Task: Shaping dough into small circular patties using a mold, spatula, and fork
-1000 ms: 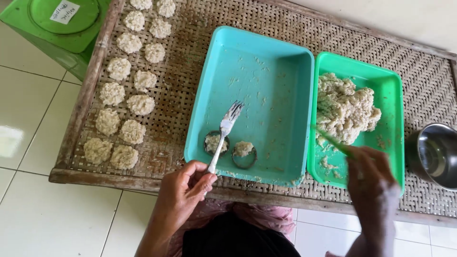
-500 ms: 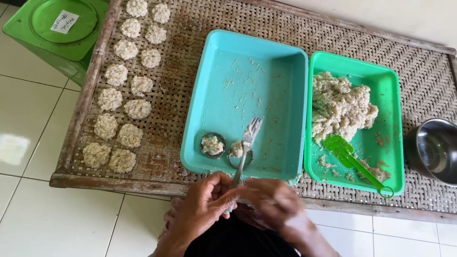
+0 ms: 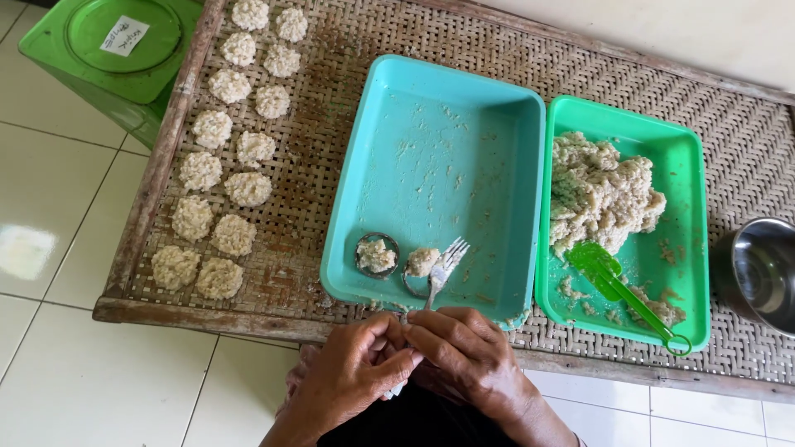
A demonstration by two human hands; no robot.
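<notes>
Two hands meet at six o'clock, just below the edge of the woven mat (image 3: 331, 124). The left hand (image 3: 352, 372) and right hand (image 3: 468, 360) are both curled around the handle of a fork (image 3: 443, 269), fingers closed and touching each other; something small and white shows between them, too hidden to tell what. A second ago the right hand held the green spatula (image 3: 617, 285) over the green tray (image 3: 691, 190); now the spatula lies loose in that tray beside the heap of pale mix (image 3: 604, 194), and the right hand has come over to join the left. So scooping has stopped and the work has gone to the fork. Its tines rest in the teal tray (image 3: 439, 149), at that tray's six o'clock, touching a small lump (image 3: 421, 261) next to a round ring mould (image 3: 377, 255) filled with mix. Formed patties (image 3: 228, 186) sit in rows at nine o'clock. A metal bowl (image 3: 762, 269) stands at three o'clock.
</notes>
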